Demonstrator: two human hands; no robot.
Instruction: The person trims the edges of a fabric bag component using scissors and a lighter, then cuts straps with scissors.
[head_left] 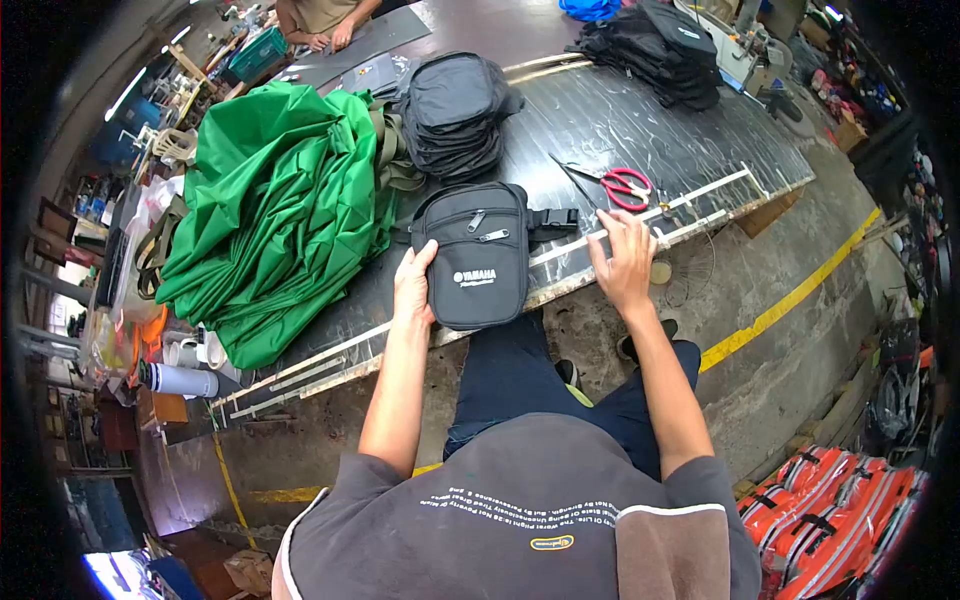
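A small black pouch (478, 255) with two zippers and a white YAMAHA print lies at the table's front edge. My left hand (413, 285) grips its left side, thumb on the front and the other fingers hidden behind. From the pouch's right side a strap with a black buckle (553, 220) sticks out. My right hand (625, 260) is just right of the buckle, over the table edge, fingers apart and holding nothing. Scissors with red handles (626, 188) rest on the table beyond my right hand.
Green fabric (280, 210) is heaped at the left. Black pouches (455, 110) are stacked behind, with another dark pile (650, 50) at the back right. A person's hands (335, 38) show across the table (550, 110). A white bottle (180, 380) stands at the left.
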